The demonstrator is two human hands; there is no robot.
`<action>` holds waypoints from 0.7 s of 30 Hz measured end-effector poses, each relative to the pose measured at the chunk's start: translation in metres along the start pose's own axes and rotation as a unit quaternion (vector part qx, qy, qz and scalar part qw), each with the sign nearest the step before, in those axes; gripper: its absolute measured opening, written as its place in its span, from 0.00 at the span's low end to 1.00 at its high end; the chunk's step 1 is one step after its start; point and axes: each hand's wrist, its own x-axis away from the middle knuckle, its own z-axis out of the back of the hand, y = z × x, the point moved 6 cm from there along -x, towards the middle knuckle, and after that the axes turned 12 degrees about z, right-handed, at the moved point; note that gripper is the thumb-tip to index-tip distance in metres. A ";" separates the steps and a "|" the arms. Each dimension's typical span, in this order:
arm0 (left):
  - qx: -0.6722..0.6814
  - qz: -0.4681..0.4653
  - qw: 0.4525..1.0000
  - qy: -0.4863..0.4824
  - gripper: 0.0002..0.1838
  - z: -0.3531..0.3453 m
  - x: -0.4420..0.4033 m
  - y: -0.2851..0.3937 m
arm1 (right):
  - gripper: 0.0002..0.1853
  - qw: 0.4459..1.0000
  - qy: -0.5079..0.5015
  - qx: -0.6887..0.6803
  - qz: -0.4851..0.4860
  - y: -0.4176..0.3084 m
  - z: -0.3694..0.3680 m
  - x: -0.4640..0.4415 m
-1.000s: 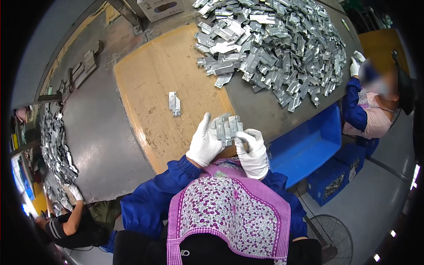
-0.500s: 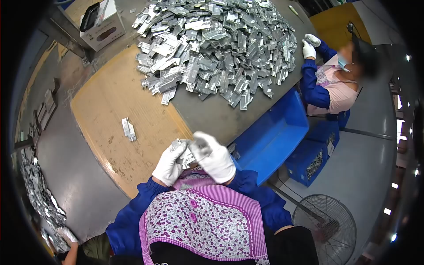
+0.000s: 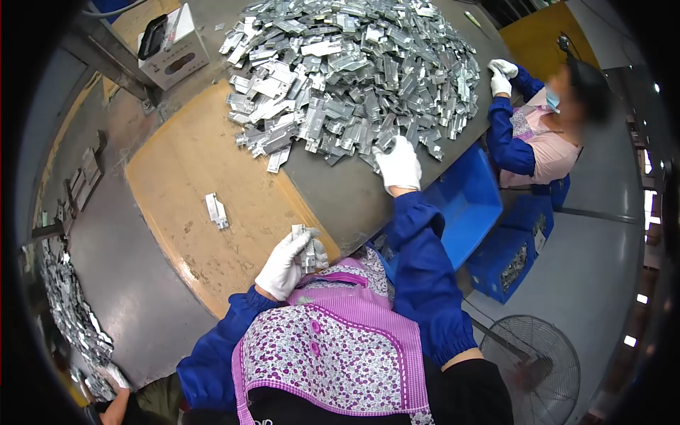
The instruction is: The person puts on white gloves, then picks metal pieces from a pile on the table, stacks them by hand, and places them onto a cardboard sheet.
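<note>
My left hand (image 3: pixel 282 268), in a white glove, is closed round a silvery cast metal part (image 3: pixel 306 249) in front of my apron. The glove hides some of that part. My right hand (image 3: pixel 400 166), also gloved, is stretched out to the near edge of a large heap of similar metal parts (image 3: pixel 354 92). Its thumb and fingers are on either side of a part at that edge, which they partly cover. On the brown board (image 3: pixel 170 184), left of my hands, lies a single metal part (image 3: pixel 217 211).
A blue bin (image 3: pixel 471 212) sits at the table's right edge, under my right arm. Beyond it are a co-worker (image 3: pixel 538 138) with gloved hands, more blue crates (image 3: pixel 499 265) and a fan (image 3: pixel 531 361). A white box (image 3: pixel 173 53) stands at the back left.
My right hand has left my left hand and moved forward to the heap's near edge. My left hand still holds its metal part, now turned more upright.
</note>
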 end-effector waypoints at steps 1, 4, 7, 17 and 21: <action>0.000 -0.001 1.000 0.000 0.16 -0.002 0.001 0.000 | 0.24 0.998 0.011 -0.055 -0.005 0.011 -0.005 -0.002; -0.002 -0.008 1.000 -0.005 0.16 0.000 0.002 0.001 | 0.11 0.974 0.104 -0.199 0.039 0.024 0.004 0.003; -0.009 -0.041 0.999 0.008 0.16 0.001 0.002 0.010 | 0.12 0.868 -0.031 -0.493 -0.044 0.001 0.019 0.037; 0.088 -0.015 0.990 -0.113 0.16 -0.018 -0.004 0.017 | 0.15 0.708 -0.430 -0.557 -0.064 -0.083 -0.002 0.132; 0.079 0.019 0.988 -0.130 0.17 -0.019 -0.001 0.014 | 0.15 0.719 -0.472 -0.509 -0.041 -0.087 -0.001 0.137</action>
